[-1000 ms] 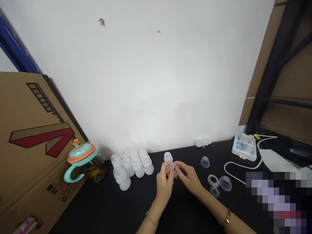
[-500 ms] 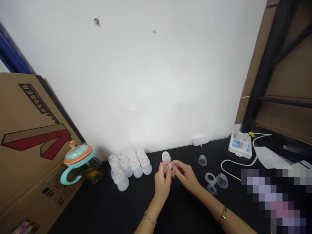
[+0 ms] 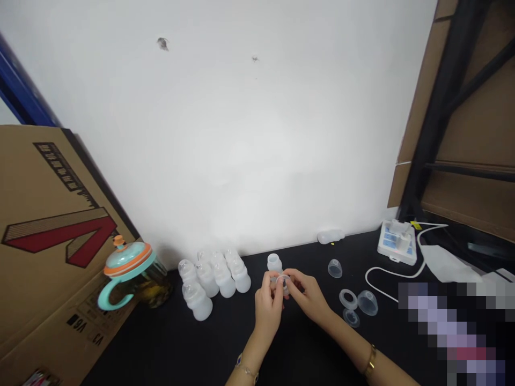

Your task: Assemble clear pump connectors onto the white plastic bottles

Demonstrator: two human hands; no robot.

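My left hand [image 3: 267, 301] and my right hand [image 3: 309, 296] meet in the middle of the table, fingers closed around a translucent bottle ring [image 3: 284, 279]. Both thumbs press on it from my side; whether a nipple sits inside is too small to tell. Just behind my fingers stands an uncapped white baby bottle [image 3: 274, 261], its lower part hidden by my left hand. To the right of my right forearm lie a loose collar ring [image 3: 348, 299], a clear disc-like part [image 3: 351, 318] and a clear dome cap [image 3: 367, 303]. Another dome cap [image 3: 335, 268] is farther back.
Several capped white baby bottles [image 3: 197, 301] stand grouped on the left. Beside them is a teapot-like jug [image 3: 129, 268] against a cardboard box [image 3: 48, 187]. A white power strip [image 3: 397, 242] with a cable sits right; a clear bottle-like item [image 3: 330, 236] lies by the wall.
The view has tilted slightly, so things sit a little lower. Both hands keep hold of the bottle ring, with only a small shift of the fingers.
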